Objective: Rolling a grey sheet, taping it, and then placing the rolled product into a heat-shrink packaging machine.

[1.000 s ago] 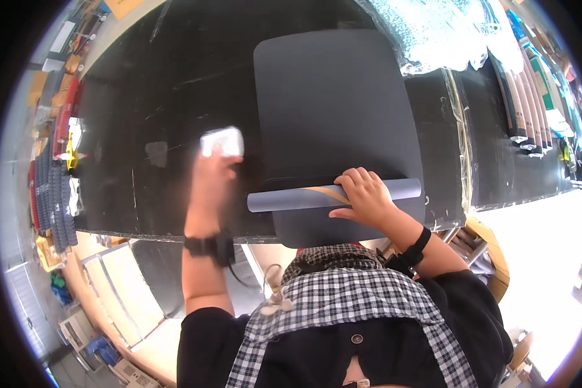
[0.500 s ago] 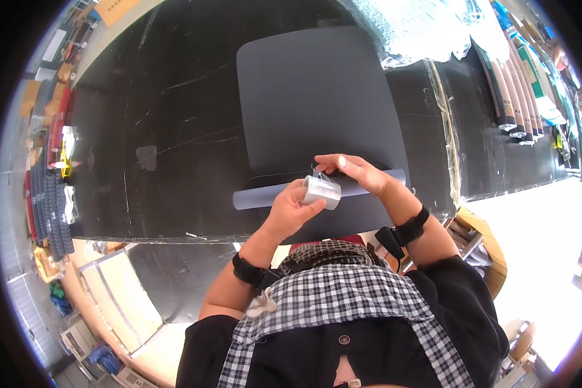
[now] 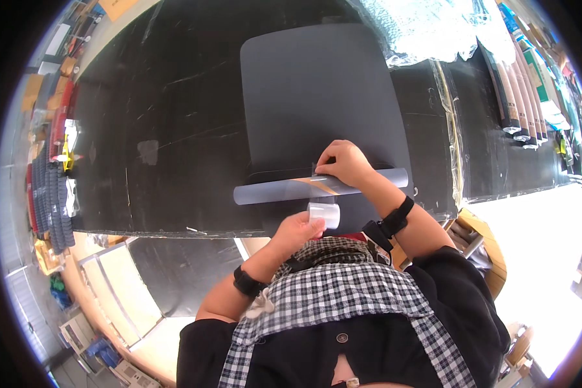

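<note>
One dark mat (image 3: 323, 97): beneath the blue-grey roll (image 3: 271, 192).
Roll: lying crosswise.
Right hand (image 3: 347, 163): closed in a pinch on clear tape (image 3: 323, 199), beyond the roll.
Left hand (image 3: 295, 231): curled round the tape spool (image 3: 326, 215), nearside the roll.
Tape: newly stretched across the roll; fastening seems begun.

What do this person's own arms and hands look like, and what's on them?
The left hand and right hand are bare, without gloves. Loose black sleeves leave the forearms uncovered. Each arm wears a black band near the wrist: left band, right band. The right one has a dark, boxy unit beside it.
</note>
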A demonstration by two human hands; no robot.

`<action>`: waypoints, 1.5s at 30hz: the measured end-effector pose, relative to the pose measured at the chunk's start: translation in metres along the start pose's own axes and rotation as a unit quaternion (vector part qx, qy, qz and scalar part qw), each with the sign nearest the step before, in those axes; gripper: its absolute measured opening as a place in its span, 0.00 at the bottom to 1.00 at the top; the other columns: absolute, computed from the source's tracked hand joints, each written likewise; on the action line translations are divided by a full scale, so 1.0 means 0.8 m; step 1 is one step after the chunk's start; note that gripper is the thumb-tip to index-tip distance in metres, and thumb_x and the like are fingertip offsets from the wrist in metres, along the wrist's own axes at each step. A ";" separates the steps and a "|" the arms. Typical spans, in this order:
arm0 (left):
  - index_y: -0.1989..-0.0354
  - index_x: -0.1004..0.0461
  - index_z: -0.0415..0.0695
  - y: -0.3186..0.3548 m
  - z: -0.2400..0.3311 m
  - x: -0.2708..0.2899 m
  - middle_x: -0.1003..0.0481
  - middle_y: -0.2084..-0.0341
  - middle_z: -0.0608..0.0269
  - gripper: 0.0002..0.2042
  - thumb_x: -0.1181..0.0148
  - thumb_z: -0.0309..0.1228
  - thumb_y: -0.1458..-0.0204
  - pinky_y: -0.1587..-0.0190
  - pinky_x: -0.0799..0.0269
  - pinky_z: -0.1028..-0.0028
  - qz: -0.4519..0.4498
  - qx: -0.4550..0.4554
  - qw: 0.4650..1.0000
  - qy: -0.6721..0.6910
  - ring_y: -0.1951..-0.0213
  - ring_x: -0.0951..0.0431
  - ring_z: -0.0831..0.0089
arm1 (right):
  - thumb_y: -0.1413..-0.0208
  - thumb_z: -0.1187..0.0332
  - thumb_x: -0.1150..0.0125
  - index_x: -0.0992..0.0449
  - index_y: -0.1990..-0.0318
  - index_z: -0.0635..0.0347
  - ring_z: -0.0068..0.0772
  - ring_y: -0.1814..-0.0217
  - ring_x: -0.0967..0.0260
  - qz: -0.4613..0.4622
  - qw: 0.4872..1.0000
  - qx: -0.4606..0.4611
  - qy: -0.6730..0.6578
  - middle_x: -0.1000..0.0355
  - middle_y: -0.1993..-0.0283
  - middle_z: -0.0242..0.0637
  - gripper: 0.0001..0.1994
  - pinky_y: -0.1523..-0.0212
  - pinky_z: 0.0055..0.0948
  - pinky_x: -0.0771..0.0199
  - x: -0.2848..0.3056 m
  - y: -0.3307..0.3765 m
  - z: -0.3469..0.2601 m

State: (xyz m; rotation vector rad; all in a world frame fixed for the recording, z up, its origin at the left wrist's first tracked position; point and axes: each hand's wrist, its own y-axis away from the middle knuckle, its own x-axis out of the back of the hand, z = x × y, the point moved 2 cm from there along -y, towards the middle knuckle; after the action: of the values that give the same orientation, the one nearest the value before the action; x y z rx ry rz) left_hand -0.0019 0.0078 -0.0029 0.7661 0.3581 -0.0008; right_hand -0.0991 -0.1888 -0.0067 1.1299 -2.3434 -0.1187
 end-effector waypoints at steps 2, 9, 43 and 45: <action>0.52 0.29 0.41 0.010 0.009 0.002 0.24 0.61 0.58 0.17 0.42 0.39 0.44 0.62 0.28 0.73 0.033 0.051 0.998 -0.032 0.65 0.24 0.72 | 0.61 0.64 0.31 0.19 0.73 0.56 0.38 0.56 0.31 0.003 0.992 0.052 0.112 0.27 0.65 0.35 0.08 0.55 0.34 0.29 -0.005 0.000 -0.001; 0.61 0.27 0.47 -0.018 0.102 0.017 0.29 0.68 0.61 0.12 0.36 0.34 0.53 0.68 0.34 0.66 0.277 -0.322 0.749 -0.509 0.71 0.28 0.64 | 0.62 0.64 0.29 0.20 0.68 0.54 0.40 0.55 0.32 0.009 0.985 0.062 0.161 0.28 0.65 0.35 0.12 0.53 0.35 0.31 0.000 -0.010 -0.005; 0.43 0.43 0.52 -0.066 0.131 0.040 0.26 0.58 0.56 0.26 0.40 0.43 0.47 0.69 0.28 0.78 0.069 -0.024 0.995 0.072 0.65 0.20 0.70 | 0.47 0.48 0.45 0.26 0.56 0.55 0.40 0.46 0.36 0.064 0.937 0.165 0.300 0.30 0.53 0.36 0.21 0.46 0.41 0.38 0.048 -0.080 -0.069; 0.43 0.42 0.53 -0.068 0.141 0.035 0.24 0.59 0.60 0.25 0.42 0.44 0.46 0.70 0.30 0.79 0.066 -0.030 0.996 0.045 0.66 0.21 0.73 | 0.47 0.49 0.44 0.25 0.58 0.51 0.41 0.52 0.33 0.077 0.916 0.174 0.352 0.29 0.59 0.36 0.18 0.49 0.38 0.34 0.051 -0.079 -0.066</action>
State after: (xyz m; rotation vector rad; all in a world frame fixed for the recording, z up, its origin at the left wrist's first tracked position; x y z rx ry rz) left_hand 0.0528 -0.1041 0.0260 0.7305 0.3906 0.1677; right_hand -0.0492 -0.2526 0.0374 0.9237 -1.8087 0.6802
